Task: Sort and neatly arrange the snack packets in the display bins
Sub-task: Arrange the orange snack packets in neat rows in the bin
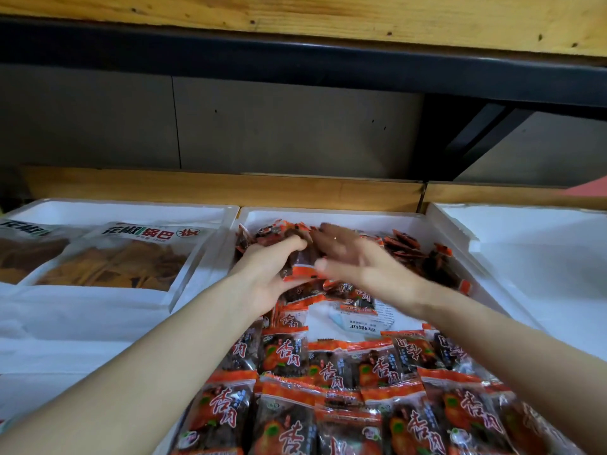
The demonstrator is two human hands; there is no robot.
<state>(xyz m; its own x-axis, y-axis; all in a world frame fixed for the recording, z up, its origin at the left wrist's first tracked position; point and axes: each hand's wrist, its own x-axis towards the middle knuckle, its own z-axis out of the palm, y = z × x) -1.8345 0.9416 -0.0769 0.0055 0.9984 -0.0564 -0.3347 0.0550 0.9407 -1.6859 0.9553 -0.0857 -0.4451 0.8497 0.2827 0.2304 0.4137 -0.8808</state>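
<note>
Wood shelf [328, 18] overhead, pale plank with dark knots. Black rail [230, 57] runs just under it. Grey back panel [279, 126] behind, with a vertical seam left of centre and a few small holes. Black diagonal brace [484, 133] at right. Low wood ledge [213, 192] along the panel's foot, gap toward the right. Dim under the shelf.

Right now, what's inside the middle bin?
Orange snack packets: rows near, a heap far, a white sheet between. Left hand and right hand cover part of the heap.
</note>
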